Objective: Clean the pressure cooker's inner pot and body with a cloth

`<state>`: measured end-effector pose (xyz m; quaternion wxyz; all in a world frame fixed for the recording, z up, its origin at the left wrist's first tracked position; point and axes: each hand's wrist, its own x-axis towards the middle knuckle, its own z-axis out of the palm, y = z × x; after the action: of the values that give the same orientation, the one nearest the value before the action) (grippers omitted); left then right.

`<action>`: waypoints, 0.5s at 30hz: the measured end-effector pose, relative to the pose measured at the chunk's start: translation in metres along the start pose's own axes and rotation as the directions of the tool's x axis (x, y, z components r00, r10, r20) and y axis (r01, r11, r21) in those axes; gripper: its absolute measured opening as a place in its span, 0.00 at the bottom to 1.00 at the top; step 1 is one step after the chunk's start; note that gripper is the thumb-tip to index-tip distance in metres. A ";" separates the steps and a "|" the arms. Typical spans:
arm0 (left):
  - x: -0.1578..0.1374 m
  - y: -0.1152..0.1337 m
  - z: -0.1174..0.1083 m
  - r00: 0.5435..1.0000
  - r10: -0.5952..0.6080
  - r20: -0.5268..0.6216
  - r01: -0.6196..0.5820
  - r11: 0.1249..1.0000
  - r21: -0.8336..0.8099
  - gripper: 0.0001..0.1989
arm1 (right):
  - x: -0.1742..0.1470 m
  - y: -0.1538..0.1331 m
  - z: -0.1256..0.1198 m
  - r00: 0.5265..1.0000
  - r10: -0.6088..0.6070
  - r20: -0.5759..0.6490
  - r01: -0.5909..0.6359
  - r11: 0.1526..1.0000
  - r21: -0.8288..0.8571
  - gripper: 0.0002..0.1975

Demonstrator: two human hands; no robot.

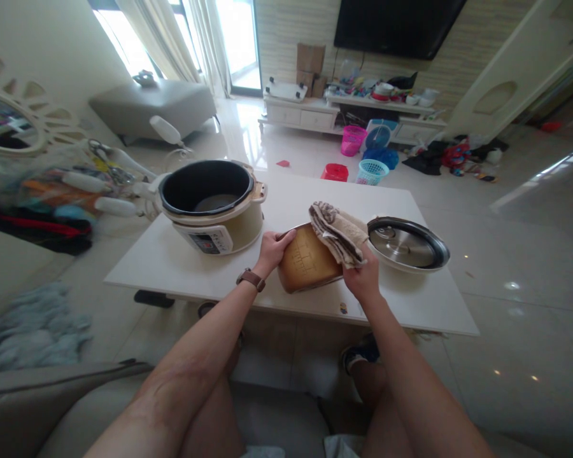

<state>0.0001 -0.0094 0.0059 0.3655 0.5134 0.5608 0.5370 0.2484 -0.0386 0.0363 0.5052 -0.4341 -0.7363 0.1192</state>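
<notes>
Tilted on its side above the white table [286, 191] is a golden-brown inner pot [308, 261] with level marks on its wall. My left hand [271, 249] grips its left rim, thumb on the inside or near wall. A folded beige and brown cloth [339, 229] lies over the pot's right edge, and my right hand [363, 273] is closed on it against the pot. To the left stands an electric pressure cooker [219, 222] with its dark cavity uncovered. Its round lid [405, 245] rests inner side up on the right of the table.
A white multi-armed stand [124, 172] rises by the table's left end. Beyond the table, a red stool or tub [335, 172], a light-blue basket [372, 170] and a pink basket [352, 140] are on the floor. A small sticker [344, 308] marks the table's near edge.
</notes>
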 end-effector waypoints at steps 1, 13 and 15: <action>0.000 -0.002 0.000 1.000 -0.003 -0.007 0.003 1.000 -0.007 0.37 | 0.000 0.003 0.001 0.999 0.041 -0.029 -0.041 0.999 0.011 0.21; 0.002 0.013 -0.014 0.989 0.115 0.098 -0.125 0.986 0.106 0.31 | -0.003 0.030 0.012 0.908 0.387 -0.157 -0.365 0.918 0.154 0.14; 0.002 0.019 -0.011 0.989 0.118 0.094 -0.130 0.982 0.140 0.32 | -0.002 0.028 0.012 0.908 0.386 -0.161 -0.363 0.919 0.155 0.15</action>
<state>-0.0072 -0.0120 0.0269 0.3163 0.5950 0.5494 0.4940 0.2536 -0.0198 0.0126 0.5658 -0.5450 -0.5795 0.2170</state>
